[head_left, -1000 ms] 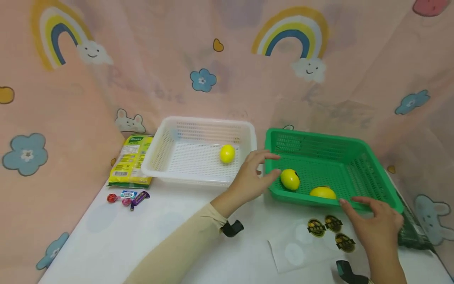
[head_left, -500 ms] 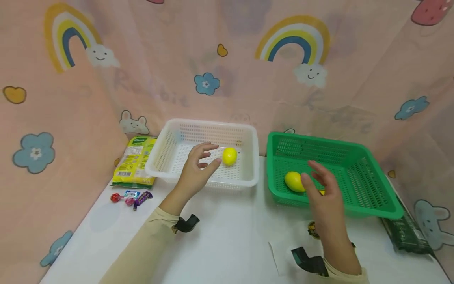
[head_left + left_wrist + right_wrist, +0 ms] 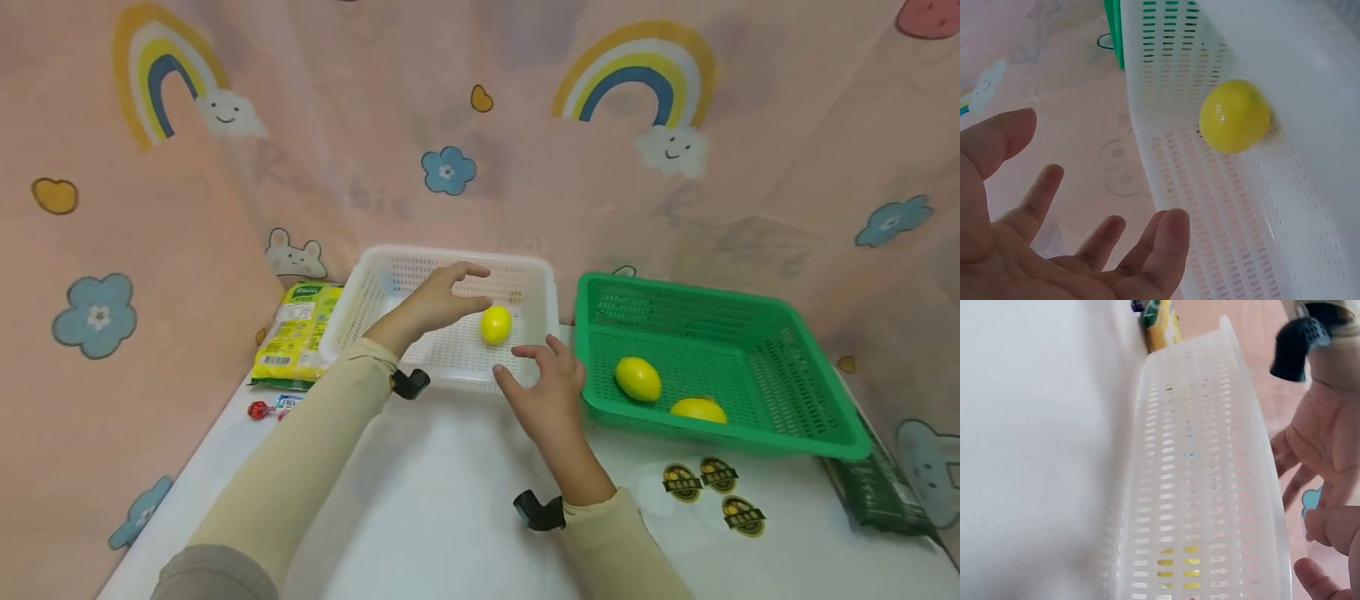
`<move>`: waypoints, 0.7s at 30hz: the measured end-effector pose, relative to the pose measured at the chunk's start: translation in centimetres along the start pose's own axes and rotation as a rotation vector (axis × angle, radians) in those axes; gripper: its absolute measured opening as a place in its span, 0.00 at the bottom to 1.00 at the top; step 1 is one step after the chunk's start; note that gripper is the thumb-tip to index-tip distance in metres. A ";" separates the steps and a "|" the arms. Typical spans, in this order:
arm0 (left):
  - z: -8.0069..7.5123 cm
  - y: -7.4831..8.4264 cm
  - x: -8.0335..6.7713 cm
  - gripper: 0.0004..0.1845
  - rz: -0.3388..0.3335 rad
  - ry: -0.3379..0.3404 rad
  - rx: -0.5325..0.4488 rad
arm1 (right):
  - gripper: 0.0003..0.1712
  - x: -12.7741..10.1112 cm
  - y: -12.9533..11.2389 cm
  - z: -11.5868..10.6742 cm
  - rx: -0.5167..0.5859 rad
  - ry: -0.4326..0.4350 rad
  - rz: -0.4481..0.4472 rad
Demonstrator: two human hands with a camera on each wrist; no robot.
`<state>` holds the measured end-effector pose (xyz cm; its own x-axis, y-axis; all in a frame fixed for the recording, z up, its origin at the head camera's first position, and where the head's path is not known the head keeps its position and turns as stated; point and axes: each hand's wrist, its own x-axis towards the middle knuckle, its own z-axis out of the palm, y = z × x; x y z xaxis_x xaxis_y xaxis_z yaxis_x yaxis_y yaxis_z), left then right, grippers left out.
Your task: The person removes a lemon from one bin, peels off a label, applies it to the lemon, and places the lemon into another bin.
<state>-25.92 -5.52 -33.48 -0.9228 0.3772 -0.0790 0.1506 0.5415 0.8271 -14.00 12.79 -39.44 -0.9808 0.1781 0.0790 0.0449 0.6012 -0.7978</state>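
Observation:
A yellow lemon (image 3: 496,325) (image 3: 1235,117) sits in the white plastic basket (image 3: 360,302), near its right end. My left hand (image 3: 435,302) hovers over this basket, its thumb close to the lemon in the head view, fingers spread and holding nothing. In the right wrist view that left hand (image 3: 1325,431) shows beyond the basket rim. My right hand (image 3: 551,392) is raised at the basket's front right corner, fingers apart and loosely bent. Two more lemons, a left one (image 3: 637,379) and a right one (image 3: 699,409), lie in the green basket (image 3: 697,293).
Left of the white basket lies a yellow packet (image 3: 294,332), with a red lollipop (image 3: 257,410) and other sweets partly hidden by the left sleeve. Several round black-and-gold stickers (image 3: 682,482) lie before the green basket. A dark green packet (image 3: 885,497) is at the right.
Both hands have left the green basket and moved left to the white one. The left hand has gone over the basket; the right hand has crossed to its front right corner. The lemons stay put.

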 end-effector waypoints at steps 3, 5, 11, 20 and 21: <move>0.3 0.4 2.5 0.30 -0.062 -0.122 -0.006 | 0.24 -0.1 0.3 0.5 -0.044 0.034 0.011; 0.6 0.4 3.8 0.30 -0.125 -0.183 -0.008 | 0.23 -0.2 0.4 0.6 -0.083 0.039 0.021; 2.0 -1.3 6.8 0.29 -0.259 -0.210 0.033 | 0.19 -0.4 0.4 0.7 -0.130 0.011 0.014; 4.1 -3.6 8.5 0.30 -0.345 -0.229 -0.124 | 0.16 -0.4 0.5 0.2 -0.171 0.025 -0.030; 4.2 -3.7 8.6 0.30 -0.340 -0.227 -0.140 | 0.16 -0.3 0.5 0.1 -0.180 0.021 -0.027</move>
<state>-32.93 -1.07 -39.55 -0.8079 0.3584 -0.4677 -0.2129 0.5626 0.7988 -13.72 12.96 -39.92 -0.9780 0.1752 0.1133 0.0535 0.7353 -0.6756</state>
